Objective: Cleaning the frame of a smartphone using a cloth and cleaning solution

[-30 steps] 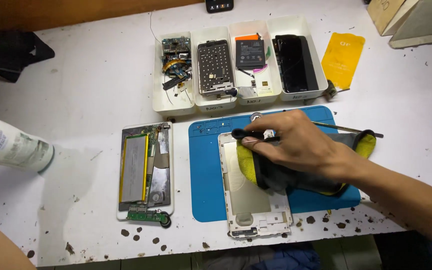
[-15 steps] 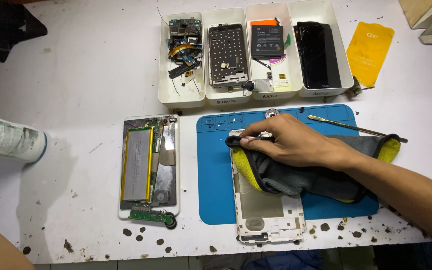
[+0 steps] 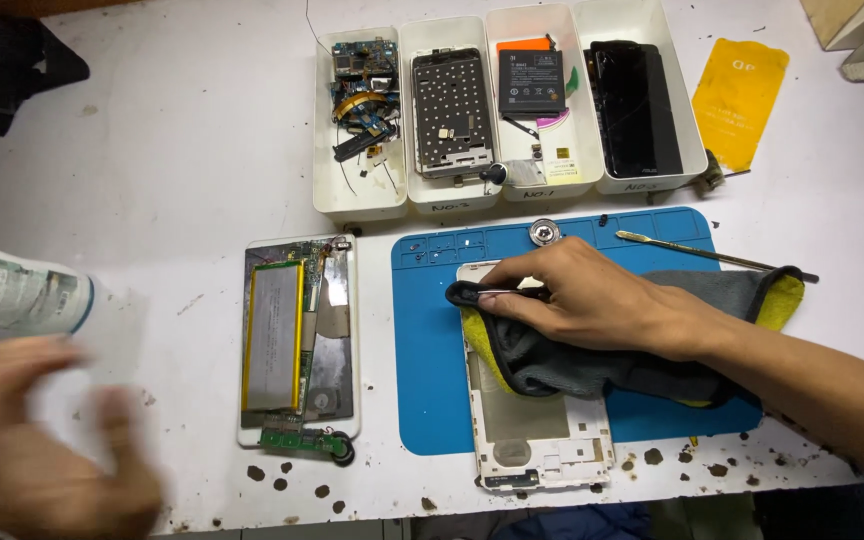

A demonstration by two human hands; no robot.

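Note:
My right hand (image 3: 592, 300) presses a grey cloth with a yellow underside (image 3: 572, 365) onto the upper part of a white phone frame (image 3: 542, 440). The frame lies on a blue work mat (image 3: 432, 380), and its lower end juts past the mat's front edge. Fingertips pinch the cloth's folded left corner. Blurred by motion, my left hand (image 3: 42, 450) is at the lower left with fingers apart and nothing in it. It hovers just below a white bottle (image 3: 12, 295) lying on its side.
An opened device with a silver battery (image 3: 297, 340) lies left of the mat. A row of white trays (image 3: 357, 200) at the back holds phone parts. A thin metal pry tool (image 3: 702, 255), a small round metal piece (image 3: 544, 233) and a yellow packet (image 3: 739, 88) lie nearby.
My left hand has come into view at the lower left, moving fast. My right hand stays on the cloth over the frame, shifted slightly. The view has moved closer.

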